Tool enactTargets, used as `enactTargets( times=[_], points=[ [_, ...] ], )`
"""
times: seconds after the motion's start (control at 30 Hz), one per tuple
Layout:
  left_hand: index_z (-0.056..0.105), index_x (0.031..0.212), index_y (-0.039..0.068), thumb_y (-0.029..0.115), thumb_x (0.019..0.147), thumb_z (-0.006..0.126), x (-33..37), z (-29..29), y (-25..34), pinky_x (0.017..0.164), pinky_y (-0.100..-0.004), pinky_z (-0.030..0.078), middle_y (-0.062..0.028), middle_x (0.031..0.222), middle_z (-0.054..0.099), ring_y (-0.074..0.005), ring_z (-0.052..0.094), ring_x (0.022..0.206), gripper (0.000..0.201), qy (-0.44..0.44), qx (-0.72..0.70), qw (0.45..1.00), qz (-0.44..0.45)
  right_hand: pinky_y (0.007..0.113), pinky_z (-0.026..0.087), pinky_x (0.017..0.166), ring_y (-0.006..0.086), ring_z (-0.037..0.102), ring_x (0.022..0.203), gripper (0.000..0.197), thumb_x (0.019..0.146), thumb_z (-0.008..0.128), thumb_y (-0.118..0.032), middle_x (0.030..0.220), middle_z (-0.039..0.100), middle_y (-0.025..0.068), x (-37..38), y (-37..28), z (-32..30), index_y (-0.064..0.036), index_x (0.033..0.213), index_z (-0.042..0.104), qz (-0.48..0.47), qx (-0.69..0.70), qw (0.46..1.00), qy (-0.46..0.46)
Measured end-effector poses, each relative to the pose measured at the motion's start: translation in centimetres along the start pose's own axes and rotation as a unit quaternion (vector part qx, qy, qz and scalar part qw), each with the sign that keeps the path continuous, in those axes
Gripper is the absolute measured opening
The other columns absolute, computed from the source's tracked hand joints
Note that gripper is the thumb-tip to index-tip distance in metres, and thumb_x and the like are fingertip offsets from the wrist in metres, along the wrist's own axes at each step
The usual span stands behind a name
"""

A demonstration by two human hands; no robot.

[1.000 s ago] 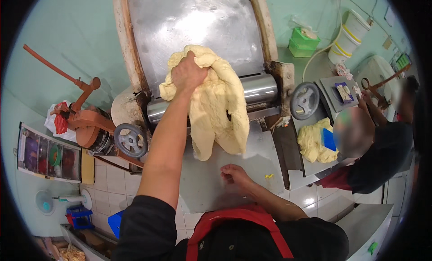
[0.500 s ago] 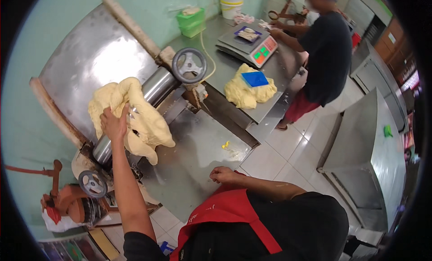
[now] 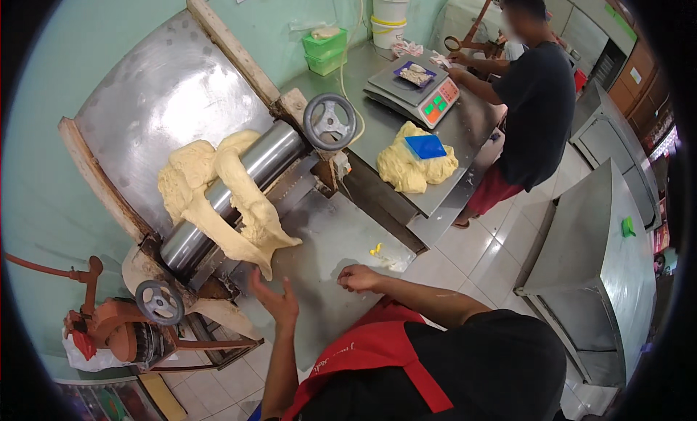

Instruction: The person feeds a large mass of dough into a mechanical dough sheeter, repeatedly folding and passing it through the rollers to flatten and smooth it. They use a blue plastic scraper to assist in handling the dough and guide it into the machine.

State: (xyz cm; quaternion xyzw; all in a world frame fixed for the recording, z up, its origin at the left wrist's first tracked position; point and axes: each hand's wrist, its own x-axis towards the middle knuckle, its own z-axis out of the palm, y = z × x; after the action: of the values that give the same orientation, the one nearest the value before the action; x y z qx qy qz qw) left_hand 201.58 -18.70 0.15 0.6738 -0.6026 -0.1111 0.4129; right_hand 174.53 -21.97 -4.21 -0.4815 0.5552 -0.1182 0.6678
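Observation:
A big piece of pale yellow dough (image 3: 243, 181) hangs over the steel roller (image 3: 273, 151) of a dough sheeter, with part of it behind on the sloping metal plate (image 3: 163, 83). Its front flap droops to a point above the lower metal tray (image 3: 319, 276). Just below that tip is my left hand (image 3: 276, 299), fingers spread, holding nothing and apart from the dough. My right hand (image 3: 358, 278) is held in front of my red apron (image 3: 370, 348), over the tray's near edge. Its fingers are curled in, and nothing shows in them.
Handwheels (image 3: 329, 122) stand at both roller ends. On the right bench lie more dough (image 3: 406, 167) with a blue scraper (image 3: 425, 146), a digital scale (image 3: 414, 91) and green baskets (image 3: 325, 51). A co-worker (image 3: 537, 94) stands beyond. An orange motor (image 3: 123, 334) sits lower left.
My left hand has come off the dough and moved back toward me, below the front flap. The dough's front flap hangs longer and narrower. My right hand stays near the apron.

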Motion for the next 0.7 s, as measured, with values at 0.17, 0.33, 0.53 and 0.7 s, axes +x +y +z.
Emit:
enactTargets(
  times=[0.17,0.33,0.53,0.7],
  points=[
    [0.013,0.162,-0.007,0.034,0.081,0.089,0.8,3.6,-5.9,0.124,-0.0552,0.024,-0.0316,0.163,0.024,-0.0446,0.027,0.152,0.118,0.053,-0.095,0.982,-0.156,0.033,0.052,0.058,0.0144,0.062,0.070,0.034,0.096,0.069,-0.038,0.080,0.066,0.0020,7.0,-4.3,-4.6,-0.0065,0.110,0.072,0.008,-0.021,0.999,0.042],
    [0.032,0.160,-0.002,0.031,0.084,0.087,10.0,1.7,-9.3,0.120,-0.0519,0.033,-0.0239,0.156,0.046,-0.0364,0.043,0.145,0.100,0.031,-0.100,0.979,-0.177,0.033,0.052,0.065,0.0119,0.061,0.078,0.042,0.098,0.065,-0.042,0.084,0.064,0.0009,14.1,-12.3,-7.1,-0.0077,0.122,0.068,-0.060,0.019,0.996,0.070],
    [0.044,0.155,0.005,0.024,0.097,0.077,13.1,7.2,-11.5,0.115,-0.0435,0.044,-0.0142,0.154,0.051,-0.0289,0.054,0.135,0.070,0.180,-0.399,0.844,-0.311,0.041,0.056,0.085,0.0220,0.065,0.094,0.045,0.104,0.050,-0.039,0.120,0.070,0.0095,28.1,-9.6,-8.6,-0.0102,0.134,0.067,-0.101,-0.014,0.989,0.107],
    [0.039,0.159,0.011,0.030,0.103,0.068,9.0,7.8,-19.2,0.114,-0.0407,0.046,-0.0093,0.157,0.047,-0.0250,0.055,0.135,0.066,0.121,-0.380,0.864,-0.309,0.042,0.054,0.093,0.0238,0.064,0.104,0.042,0.102,0.052,-0.033,0.123,0.069,0.0085,23.5,-16.1,-6.9,-0.0095,0.135,0.066,0.061,0.022,0.998,-0.010]
  ],
)
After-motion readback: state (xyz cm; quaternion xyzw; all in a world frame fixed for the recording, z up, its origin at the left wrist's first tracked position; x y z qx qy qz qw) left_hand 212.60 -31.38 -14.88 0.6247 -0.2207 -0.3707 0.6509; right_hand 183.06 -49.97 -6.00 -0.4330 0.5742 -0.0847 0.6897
